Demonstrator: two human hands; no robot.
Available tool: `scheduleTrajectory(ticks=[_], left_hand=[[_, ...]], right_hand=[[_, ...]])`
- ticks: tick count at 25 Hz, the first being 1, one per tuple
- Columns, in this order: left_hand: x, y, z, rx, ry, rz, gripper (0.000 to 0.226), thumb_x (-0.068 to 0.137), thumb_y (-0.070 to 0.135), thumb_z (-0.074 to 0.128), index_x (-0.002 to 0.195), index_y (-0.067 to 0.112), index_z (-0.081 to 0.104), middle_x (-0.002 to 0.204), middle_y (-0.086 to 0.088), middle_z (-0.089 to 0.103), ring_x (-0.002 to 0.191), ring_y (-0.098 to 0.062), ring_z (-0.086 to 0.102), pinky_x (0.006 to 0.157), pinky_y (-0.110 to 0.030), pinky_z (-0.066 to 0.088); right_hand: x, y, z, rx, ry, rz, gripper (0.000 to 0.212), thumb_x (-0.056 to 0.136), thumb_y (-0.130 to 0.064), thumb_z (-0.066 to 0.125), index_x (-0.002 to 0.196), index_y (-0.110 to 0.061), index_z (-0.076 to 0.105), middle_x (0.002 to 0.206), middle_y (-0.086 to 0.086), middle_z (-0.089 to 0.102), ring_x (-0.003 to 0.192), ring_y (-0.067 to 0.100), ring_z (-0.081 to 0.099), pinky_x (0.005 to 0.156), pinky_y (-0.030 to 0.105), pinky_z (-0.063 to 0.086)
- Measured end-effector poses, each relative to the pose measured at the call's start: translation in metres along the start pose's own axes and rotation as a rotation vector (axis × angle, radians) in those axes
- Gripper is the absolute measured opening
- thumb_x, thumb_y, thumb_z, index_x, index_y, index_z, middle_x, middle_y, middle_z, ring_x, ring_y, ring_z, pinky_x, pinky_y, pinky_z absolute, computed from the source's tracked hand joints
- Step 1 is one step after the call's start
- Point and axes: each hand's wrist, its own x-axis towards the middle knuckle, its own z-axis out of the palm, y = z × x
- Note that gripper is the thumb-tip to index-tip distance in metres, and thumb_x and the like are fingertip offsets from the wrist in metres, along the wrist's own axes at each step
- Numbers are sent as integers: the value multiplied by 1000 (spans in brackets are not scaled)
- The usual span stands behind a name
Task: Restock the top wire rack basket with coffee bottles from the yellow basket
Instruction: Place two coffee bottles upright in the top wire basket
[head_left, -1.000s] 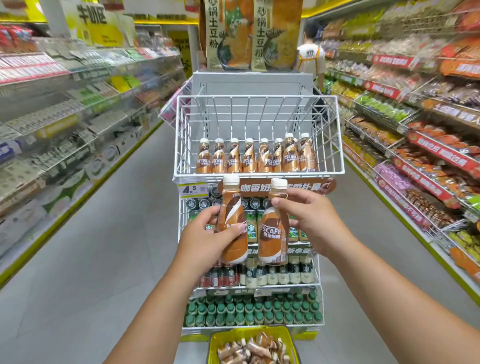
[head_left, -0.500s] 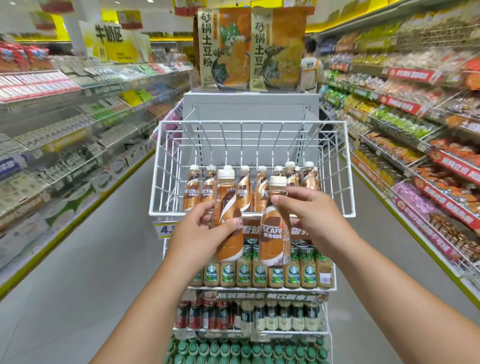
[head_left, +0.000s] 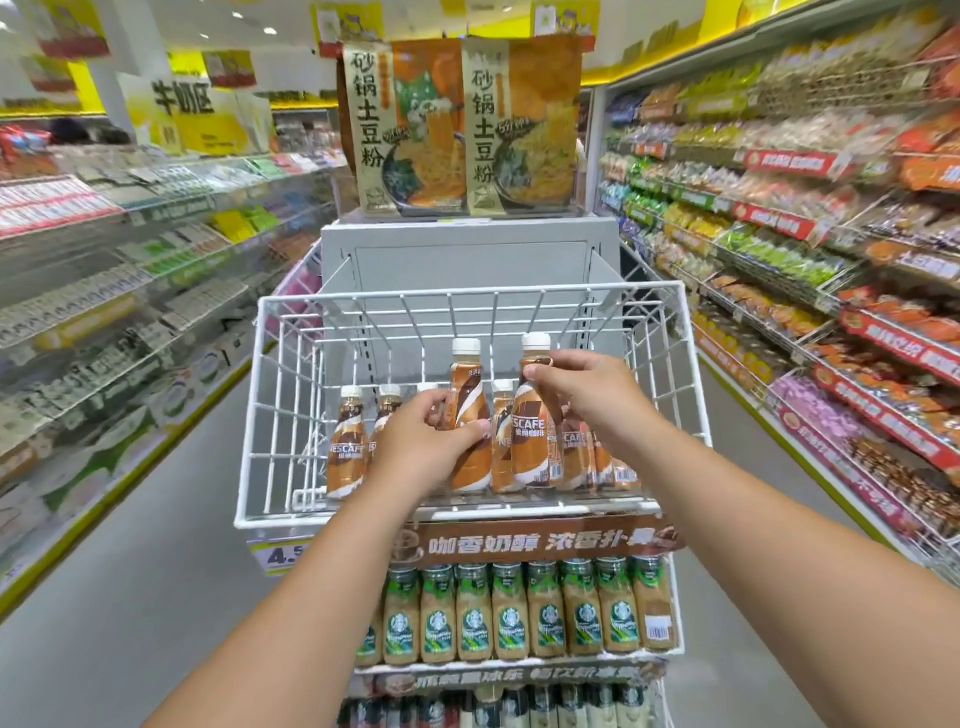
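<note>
The white top wire rack basket (head_left: 363, 306) stands straight ahead, with a row of brown coffee bottles (head_left: 347, 447) along its front. My left hand (head_left: 423, 444) grips one brown coffee bottle (head_left: 469, 410) with a white cap by its body. My right hand (head_left: 587, 397) pinches a second coffee bottle (head_left: 532, 447) at its neck. Both bottles stand upright inside the basket, just behind the front row. The yellow basket is out of view.
Below the top basket a brown banner (head_left: 540, 543) runs over a shelf of green-labelled bottles (head_left: 519, 608). Two large noodle packs (head_left: 457, 130) sit on top of the grey stand. Stocked shelves line the aisle on the left (head_left: 104, 270) and right (head_left: 831, 260).
Both hands have lifted their bottles up from in front of the rack, over the front rim and into the top basket. The view has tilted upward, losing the yellow basket.
</note>
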Motion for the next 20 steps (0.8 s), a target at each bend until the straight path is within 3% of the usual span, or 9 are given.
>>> scheduleTrajectory(ticks=[3, 5, 9, 11, 13, 15, 18, 20], left_hand=[[27, -15, 14, 35, -37, -48, 53, 79, 39, 85, 125, 30, 61, 105, 7, 67, 93, -15, 69, 86, -39, 60], [40, -28, 23, 61, -61, -84, 58, 77, 43, 86, 127, 29, 60, 116, 3, 68, 96, -18, 69, 87, -41, 60], [50, -41, 35, 113, -88, -119, 66, 76, 46, 86, 134, 30, 57, 124, 2, 66, 88, -12, 66, 76, -32, 59], [54, -44, 40, 104, -95, -126, 72, 76, 46, 86, 138, 28, 54, 118, 3, 65, 88, -12, 67, 79, -33, 59], [59, -48, 46, 83, -119, -120, 71, 77, 43, 86, 138, 25, 54, 103, 10, 63, 85, -9, 66, 73, -30, 59], [62, -51, 51, 83, -129, -114, 75, 77, 43, 87, 142, 25, 53, 106, 10, 64, 88, -6, 65, 70, -25, 56], [65, -55, 55, 185, -127, -92, 87, 76, 54, 83, 150, 26, 47, 141, 0, 59, 120, -19, 61, 92, -32, 52], [66, -58, 56, 222, -132, -78, 88, 77, 57, 81, 151, 24, 46, 145, -1, 57, 125, -21, 58, 94, -32, 50]], right_hand=[[21, 15, 9, -65, 28, 37, 22, 86, -32, 82, 104, -20, 80, 85, 1, 79, 73, 17, 68, 71, 34, 55], [30, 26, 13, -124, 49, 45, 31, 86, -31, 82, 111, -13, 78, 86, -2, 78, 73, 12, 70, 69, 25, 55], [42, 42, 18, -247, 80, 55, 55, 86, -33, 83, 134, -11, 67, 109, -7, 73, 78, -4, 63, 62, 10, 42], [49, 52, 20, -308, 95, 59, 58, 85, -35, 84, 134, -10, 67, 128, -1, 71, 90, 5, 65, 71, 15, 45], [56, 56, 23, -403, 109, 55, 57, 86, -39, 82, 133, -9, 68, 132, 4, 69, 107, 17, 67, 84, 25, 48], [61, 56, 26, -551, 101, 44, 51, 89, -41, 78, 128, -9, 71, 125, 6, 72, 107, 22, 67, 84, 29, 49], [64, 54, 32, -788, 58, 36, 40, 92, -45, 74, 105, -7, 73, 92, 7, 74, 81, 21, 67, 63, 29, 45], [64, 56, 38, -897, 58, 32, 38, 93, -43, 73, 93, -6, 69, 79, 8, 72, 75, 25, 68, 61, 31, 50]])
